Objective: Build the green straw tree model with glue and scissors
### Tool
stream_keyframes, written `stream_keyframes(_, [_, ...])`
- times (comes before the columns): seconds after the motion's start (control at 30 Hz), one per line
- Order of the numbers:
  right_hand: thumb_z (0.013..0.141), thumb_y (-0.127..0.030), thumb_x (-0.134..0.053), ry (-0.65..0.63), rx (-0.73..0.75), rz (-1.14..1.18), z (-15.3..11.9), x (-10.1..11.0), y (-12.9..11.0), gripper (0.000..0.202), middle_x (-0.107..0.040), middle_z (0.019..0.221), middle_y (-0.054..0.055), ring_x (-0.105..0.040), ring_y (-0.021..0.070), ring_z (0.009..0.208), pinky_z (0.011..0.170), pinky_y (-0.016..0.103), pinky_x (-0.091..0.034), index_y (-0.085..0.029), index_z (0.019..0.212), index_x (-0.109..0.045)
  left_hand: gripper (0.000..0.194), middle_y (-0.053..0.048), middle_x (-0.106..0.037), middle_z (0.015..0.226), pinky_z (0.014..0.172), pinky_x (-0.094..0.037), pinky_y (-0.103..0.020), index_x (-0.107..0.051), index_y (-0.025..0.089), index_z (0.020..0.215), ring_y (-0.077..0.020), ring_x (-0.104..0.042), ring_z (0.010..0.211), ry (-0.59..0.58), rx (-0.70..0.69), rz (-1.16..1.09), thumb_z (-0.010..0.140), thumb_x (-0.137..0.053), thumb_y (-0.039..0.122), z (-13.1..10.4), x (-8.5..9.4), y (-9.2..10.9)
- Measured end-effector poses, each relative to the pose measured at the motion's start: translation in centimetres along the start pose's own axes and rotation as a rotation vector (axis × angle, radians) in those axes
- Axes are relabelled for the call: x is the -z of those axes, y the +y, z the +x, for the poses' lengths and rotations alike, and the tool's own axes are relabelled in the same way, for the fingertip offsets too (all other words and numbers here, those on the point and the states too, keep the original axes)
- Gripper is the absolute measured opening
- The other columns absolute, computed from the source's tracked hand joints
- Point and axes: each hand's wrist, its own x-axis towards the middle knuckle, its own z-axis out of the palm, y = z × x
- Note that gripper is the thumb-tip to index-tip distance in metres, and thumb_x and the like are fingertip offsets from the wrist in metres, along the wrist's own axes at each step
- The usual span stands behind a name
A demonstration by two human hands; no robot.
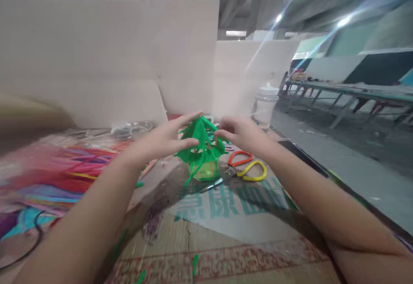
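A small green structure (202,150) with a pointed, layered top of green strips and a yellowish-green base stands upright on the table. My left hand (166,138) is at its left side, fingers stretched along the top and thumb across the front, steadying it. At the upper right of the structure is my right hand (237,132), its fingers curled and thumb and forefinger close together at the strips. Anything between those fingertips is too small to make out. One green strip hangs down at the front.
Scissors with red and yellow handles (254,171) and a silver tool (212,185) lie near the structure. Colourful fuzzy sticks (74,176) pile up at left. A lidded clear bottle (265,105) stands behind at right, a dark flat object (303,158) by the right edge. White panels (109,51) rise behind.
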Motion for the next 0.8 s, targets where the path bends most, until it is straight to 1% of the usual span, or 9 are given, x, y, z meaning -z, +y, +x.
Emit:
stream_keyframes(0.17, [0.086,-0.029,-0.063,0.027,0.006,0.062,0.3,-1.5,0.8,0.014,-0.063,0.068,-0.001,-0.051,0.0104,0.059,0.056,0.023,-0.032,-0.017,0.080,-0.063,0.071,-0.005,-0.040,0.154,0.113,-0.037,-0.040,-0.032,0.026,0.151,-0.0256,-0.046,0.136,0.057,-0.065,0.000,0.088,-0.061,0.039,0.4,0.1,-0.3])
stream_keyframes(0.3, [0.085,-0.037,-0.064,0.185,-0.054,0.157,-0.6,-0.8,0.1,0.021,-0.061,0.067,-0.001,-0.051,0.0110,0.061,0.057,0.024,-0.036,-0.017,0.078,-0.062,0.069,-0.006,-0.042,0.153,0.113,-0.037,-0.043,-0.032,0.025,0.151,-0.0252,-0.046,0.135,0.080,-0.059,-0.050,0.088,-0.059,0.037,0.7,-0.5,-0.4])
stream_keyframes(0.33, [0.085,-0.040,-0.063,0.191,-0.089,0.206,-1.1,-0.6,-0.2,0.026,-0.059,0.063,-0.001,-0.050,0.0105,0.058,0.056,0.024,-0.035,-0.016,0.074,-0.062,0.069,-0.007,-0.041,0.153,0.113,-0.037,-0.043,-0.031,0.024,0.151,-0.0250,-0.046,0.135,0.077,-0.058,-0.061,0.088,-0.059,0.036,0.8,-0.6,-0.4])
stream_keyframes(0.37, [0.086,-0.044,-0.061,0.150,-0.140,0.281,-1.6,-0.4,-0.5,0.031,-0.056,0.058,-0.002,-0.047,0.0098,0.054,0.053,0.024,-0.035,-0.016,0.072,-0.063,0.069,-0.007,-0.041,0.153,0.113,-0.037,-0.043,-0.031,0.024,0.151,-0.0248,-0.046,0.135,0.075,-0.060,-0.068,0.088,-0.059,0.036,0.8,-0.7,-0.4])
stream_keyframes(0.43, [0.085,-0.049,-0.059,-0.040,-0.278,0.487,-2.5,-0.3,-0.9,0.035,-0.052,0.050,-0.004,-0.042,0.0083,0.043,0.045,0.023,-0.031,-0.016,0.075,-0.067,0.069,-0.007,-0.041,0.153,0.113,-0.037,-0.043,-0.031,0.024,0.151,-0.0244,-0.046,0.135,0.074,-0.069,-0.072,0.088,-0.059,0.035,0.9,-0.8,-0.3])
stream_keyframes(0.5, [0.084,-0.050,-0.061,-0.248,-0.407,0.696,-3.3,-0.7,-0.9,0.036,-0.050,0.044,-0.006,-0.038,0.0073,0.035,0.038,0.022,-0.026,-0.016,0.088,-0.070,0.069,-0.007,-0.042,0.153,0.114,-0.037,-0.043,-0.032,0.024,0.150,-0.0243,-0.046,0.136,0.080,-0.076,-0.066,0.088,-0.060,0.034,0.9,-0.8,-0.3])
stream_keyframes(0.57, [0.082,-0.047,-0.064,-0.375,-0.493,0.872,-3.7,-1.4,-0.7,0.038,-0.051,0.041,-0.007,-0.037,0.0067,0.032,0.034,0.021,-0.024,-0.015,0.101,-0.069,0.069,-0.007,-0.042,0.153,0.114,-0.037,-0.043,-0.033,0.023,0.150,-0.0244,-0.046,0.136,0.084,-0.079,-0.065,0.087,-0.060,0.034,0.9,-0.7,-0.2])
stream_keyframes(0.67, [0.077,-0.044,-0.070,-0.442,-0.573,1.127,-3.7,-2.8,-0.5,0.036,-0.055,0.042,-0.007,-0.036,0.0052,0.029,0.031,0.018,-0.023,-0.016,0.098,-0.065,0.067,-0.006,-0.041,0.153,0.115,-0.035,-0.041,-0.034,0.023,0.149,-0.0232,-0.044,0.137,0.081,-0.083,-0.061,0.088,-0.059,0.032,0.9,-0.8,0.0])
stream_keyframes(0.8, [0.070,-0.039,-0.078,-0.371,-0.636,1.386,-3.8,-4.0,-1.4,0.033,-0.056,0.043,-0.008,-0.033,0.0032,0.029,0.030,0.016,-0.024,-0.019,0.074,-0.053,0.064,-0.005,-0.042,0.153,0.115,-0.035,-0.037,-0.036,0.022,0.148,-0.0212,-0.042,0.138,0.083,-0.098,-0.040,0.089,-0.058,0.031,0.8,-1.0,0.4])
